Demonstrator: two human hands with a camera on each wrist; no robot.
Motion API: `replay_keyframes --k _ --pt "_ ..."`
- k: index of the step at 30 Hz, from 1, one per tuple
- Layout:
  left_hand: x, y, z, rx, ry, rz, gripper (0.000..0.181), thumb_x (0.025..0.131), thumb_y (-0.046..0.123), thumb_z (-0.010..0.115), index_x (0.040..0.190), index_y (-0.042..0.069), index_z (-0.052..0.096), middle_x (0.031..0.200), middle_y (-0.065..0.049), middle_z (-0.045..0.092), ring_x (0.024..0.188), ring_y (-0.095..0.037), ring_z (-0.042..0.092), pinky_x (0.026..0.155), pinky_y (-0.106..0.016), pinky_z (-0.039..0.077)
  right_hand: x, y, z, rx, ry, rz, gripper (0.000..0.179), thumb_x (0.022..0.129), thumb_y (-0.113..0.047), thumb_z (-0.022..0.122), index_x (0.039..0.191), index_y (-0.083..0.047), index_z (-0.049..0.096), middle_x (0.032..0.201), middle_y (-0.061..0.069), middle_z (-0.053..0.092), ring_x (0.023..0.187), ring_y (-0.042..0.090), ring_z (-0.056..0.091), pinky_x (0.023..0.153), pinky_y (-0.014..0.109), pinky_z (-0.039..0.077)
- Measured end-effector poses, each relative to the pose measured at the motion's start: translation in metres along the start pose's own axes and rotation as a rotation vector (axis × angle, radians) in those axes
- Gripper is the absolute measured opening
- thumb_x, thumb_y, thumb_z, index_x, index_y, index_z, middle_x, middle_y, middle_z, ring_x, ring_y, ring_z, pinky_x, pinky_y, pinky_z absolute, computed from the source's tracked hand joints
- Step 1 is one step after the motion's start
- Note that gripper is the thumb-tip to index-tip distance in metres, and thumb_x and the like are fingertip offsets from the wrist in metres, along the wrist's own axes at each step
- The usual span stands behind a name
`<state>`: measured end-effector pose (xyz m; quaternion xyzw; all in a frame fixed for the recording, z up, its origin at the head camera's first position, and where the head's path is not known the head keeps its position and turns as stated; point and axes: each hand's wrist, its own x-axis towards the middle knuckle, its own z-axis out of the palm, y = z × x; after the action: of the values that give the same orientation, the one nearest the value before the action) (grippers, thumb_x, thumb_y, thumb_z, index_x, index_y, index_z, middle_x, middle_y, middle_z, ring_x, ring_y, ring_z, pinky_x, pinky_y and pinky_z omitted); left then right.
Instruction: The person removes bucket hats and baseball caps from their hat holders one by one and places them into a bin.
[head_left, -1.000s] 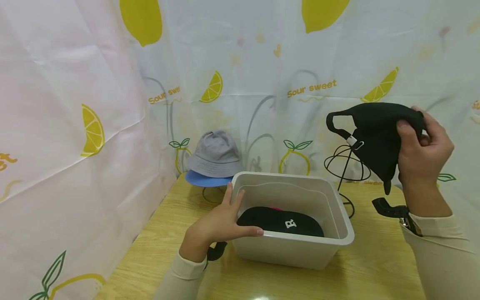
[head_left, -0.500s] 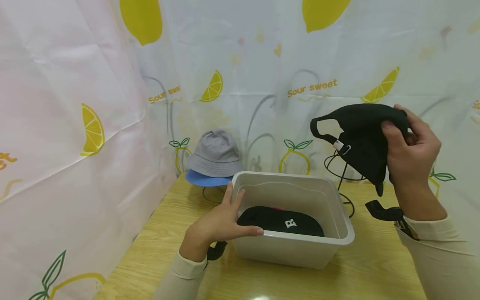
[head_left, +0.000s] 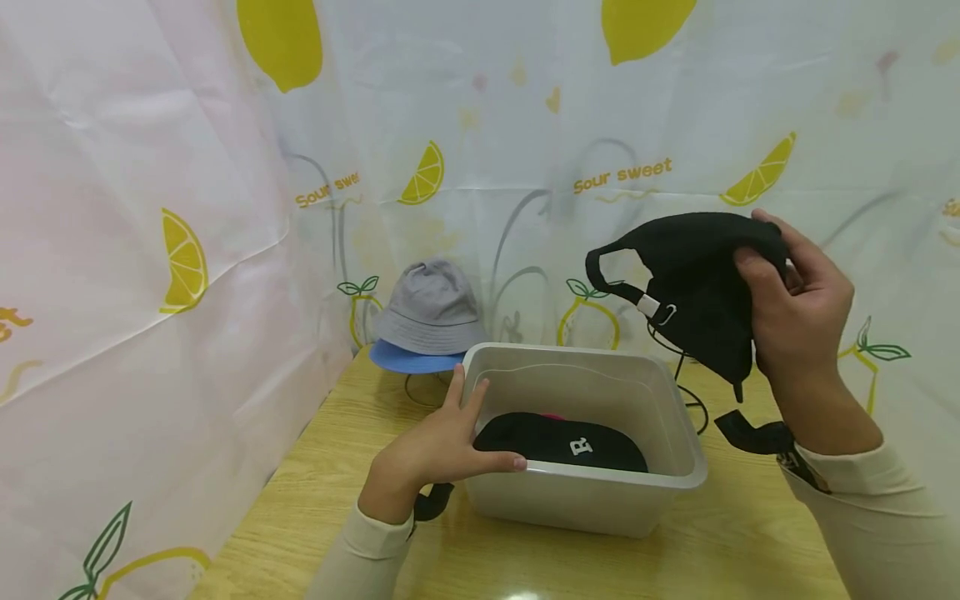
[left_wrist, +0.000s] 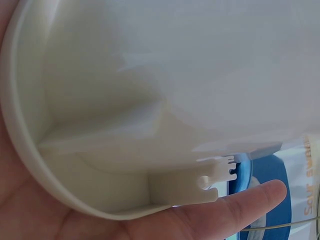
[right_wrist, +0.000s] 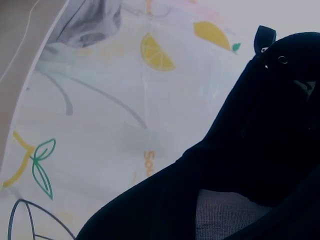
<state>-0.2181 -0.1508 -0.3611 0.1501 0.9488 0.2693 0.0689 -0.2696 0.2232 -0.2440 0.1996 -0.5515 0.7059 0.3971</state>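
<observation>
My right hand (head_left: 806, 317) pinches a black baseball cap (head_left: 690, 283) between thumb and fingers, up above the right end of a light grey plastic bin (head_left: 570, 504). The cap's back opening and strap with its metal buckle face left. In the right wrist view the dark cap (right_wrist: 200, 165) fills the lower right. My left hand (head_left: 431, 454) rests on the bin's front left corner, fingers spread straight and thumb along the front rim. Inside the bin lies another black cap (head_left: 525, 437) with a white letter R; a bit of pink shows behind it.
Behind the bin, at the left, a grey bucket hat (head_left: 431, 308) sits over a blue hat (head_left: 416, 358) on a wire stand. A black wire stand (head_left: 693, 400) is at the right, partly hidden by the held cap. A lemon-print curtain (head_left: 495, 108) borders the wooden table (head_left: 322, 508).
My right hand has carried the cap leftward, closer over the bin's right end, and it now covers more of the black wire stand. My left hand has stayed on the rim.
</observation>
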Motion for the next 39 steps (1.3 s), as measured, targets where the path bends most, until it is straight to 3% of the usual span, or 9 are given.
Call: replay_keyframes --k 3,8,17,26,39 --pt "0.000 0.000 0.000 0.003 -0.001 0.000 0.130 0.073 0.086 0.069 0.169 0.022 0.008 0.172 -0.012 -0.023 0.133 -0.032 0.059 0.105 -0.044 0.053 -0.004 0.001 0.002 -0.029 -0.018 0.032 0.042 0.087 -0.006 0.076 0.129 -0.003 0.073 0.101 0.004 0.077 0.067 0.009 0.068 0.065 0.014 0.056" --pt "0.001 -0.001 0.000 0.005 -0.005 -0.001 0.131 0.073 0.086 0.069 0.169 0.022 0.007 0.172 -0.013 -0.023 0.124 -0.026 0.066 0.102 -0.042 0.054 -0.010 0.001 0.007 -0.092 -0.020 0.065 0.044 0.089 -0.011 0.074 0.133 -0.011 0.072 0.108 0.003 0.071 0.066 0.009 0.061 0.065 0.014 0.054" --pt "0.002 -0.001 0.000 0.012 0.006 0.002 0.128 0.074 0.084 0.070 0.169 0.022 0.009 0.172 -0.014 -0.022 0.128 -0.029 0.063 0.102 -0.042 0.054 -0.020 -0.001 0.019 0.024 -0.078 0.101 0.044 0.094 -0.006 0.069 0.137 -0.012 0.067 0.105 0.006 0.062 0.075 0.011 0.064 0.067 0.016 0.056" --pt "0.001 -0.001 0.000 0.015 0.007 -0.005 0.129 0.074 0.085 0.069 0.169 0.022 0.009 0.172 -0.013 -0.023 0.130 -0.031 0.062 0.103 -0.043 0.054 -0.028 0.002 0.026 0.019 -0.147 0.123 0.030 0.098 -0.006 0.066 0.129 -0.007 0.066 0.102 0.008 0.064 0.080 0.016 0.065 0.068 0.020 0.056" --pt "0.001 -0.001 -0.001 0.026 0.009 -0.008 0.129 0.074 0.085 0.070 0.169 0.024 0.008 0.172 -0.013 -0.020 0.127 -0.031 0.063 0.102 -0.043 0.055 -0.039 0.008 0.028 -0.118 -0.273 0.184 0.025 0.104 -0.016 0.061 0.128 -0.015 0.059 0.103 0.006 0.059 0.080 0.014 0.066 0.068 0.019 0.056"
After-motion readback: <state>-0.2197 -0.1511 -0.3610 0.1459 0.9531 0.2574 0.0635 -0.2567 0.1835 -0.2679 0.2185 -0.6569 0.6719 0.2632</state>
